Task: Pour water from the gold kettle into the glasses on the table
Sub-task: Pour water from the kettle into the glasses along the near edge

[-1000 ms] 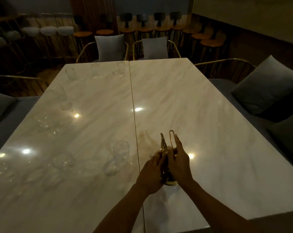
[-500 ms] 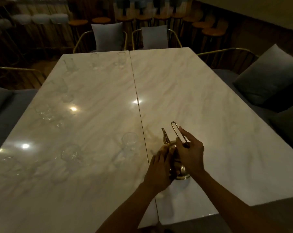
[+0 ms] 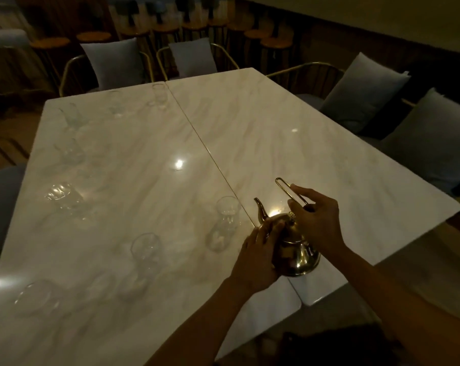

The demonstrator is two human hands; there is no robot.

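The kettle [image 3: 295, 249], likely heavy and slick polished metal, stands near the worktop's [image 3: 329, 159] edge beside a glass [image 3: 225, 223], right hand [image 3: 314, 220] pinching its wire handle [image 3: 289, 191], left hand [image 3: 258, 260] cupping its body.

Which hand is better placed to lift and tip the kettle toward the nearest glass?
The right hand, probably: it already grips the kettle's wire handle, while the left hand only steadies the gold kettle body. The nearest glass stands just left of the spout.
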